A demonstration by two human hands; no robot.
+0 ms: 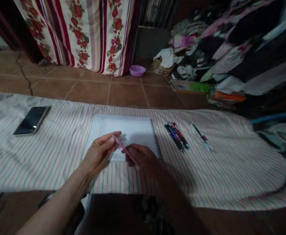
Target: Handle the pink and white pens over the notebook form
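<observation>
A slim pink pen (119, 143) is held slantwise between both hands, above the lower part of an open spiral notebook (130, 125). My left hand (101, 148) pinches its upper left end between thumb and fingers. Closed around the lower right part of the pen is my right hand (141, 156). The notebook lies flat, its coil along the right side, with faint writing down the left of the page. Whether the pen has a cap on cannot be made out.
Several pens (175, 135) lie right of the notebook, beside another pen (201, 133) with a pale end. A phone (32, 120) rests at the left on the striped cloth (67, 130). Beyond are a floral curtain (91, 36), a pink basin (137, 70) and heaped clothes (221, 49).
</observation>
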